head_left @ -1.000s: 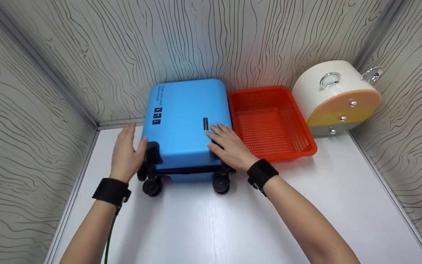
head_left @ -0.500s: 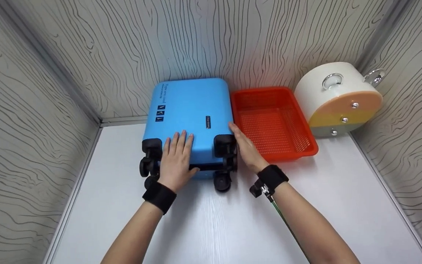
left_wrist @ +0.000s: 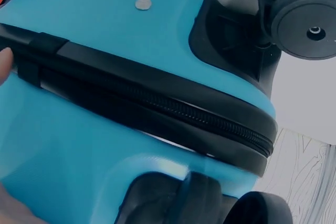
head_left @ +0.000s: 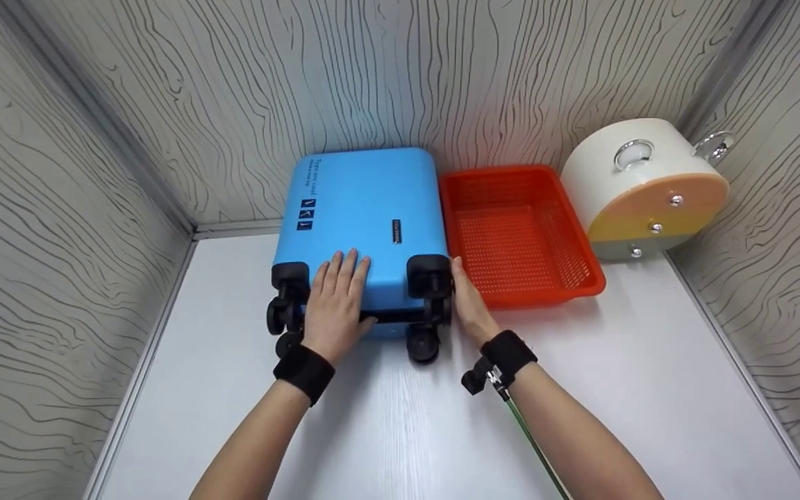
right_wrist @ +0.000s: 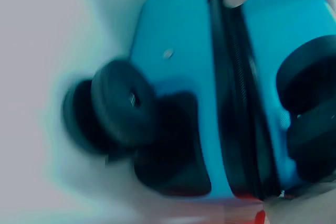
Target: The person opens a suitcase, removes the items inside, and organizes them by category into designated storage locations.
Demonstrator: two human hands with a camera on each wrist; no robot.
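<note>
A light blue suitcase [head_left: 365, 201] lies flat against the back wall, its black wheels [head_left: 423, 342] facing me. Across the suitcase's near edge rests my left hand [head_left: 334, 305], fingers straight on the upper shell and thumb by the black zipper seam. Along the right side, beside the corner wheel mount, my right hand [head_left: 471, 305] lies with its fingers extended, partly hidden behind the case. The left wrist view has the zipper [left_wrist: 194, 113] close up, with a thumb tip [left_wrist: 4, 64] at the left edge. A double wheel [right_wrist: 123, 103] appears blurred in the right wrist view.
A red perforated plastic basket [head_left: 593, 281] stands right of the suitcase, close to my right hand. Farther right is a white rounded drawer box [head_left: 608, 153] with a striped front, knobs and metal rings. Wood-grain panels [head_left: 525, 83] enclose the white table [head_left: 400, 430].
My left hand has moved right from the suitcase's left side onto its near edge. My right hand has left the top and moved down to the right side.
</note>
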